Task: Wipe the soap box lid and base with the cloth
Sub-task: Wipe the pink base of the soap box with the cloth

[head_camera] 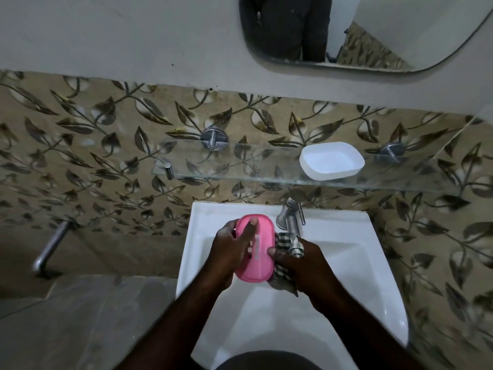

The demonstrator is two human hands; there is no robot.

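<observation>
Left hand (229, 252) grips pink lid (256, 249); right hand (301, 265) clutches cloth (286, 243) against it. White base (331, 161) waits on shelf (240, 166), seemingly unwiped.

Most of the cloth (286, 245) hidden under the right hand (306, 265) (lid label too blurred to read)

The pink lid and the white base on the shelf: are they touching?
Apart. The head view shows the pink lid held in both hands over the sink, while the white base sits on the glass shelf above, wall between.
</observation>
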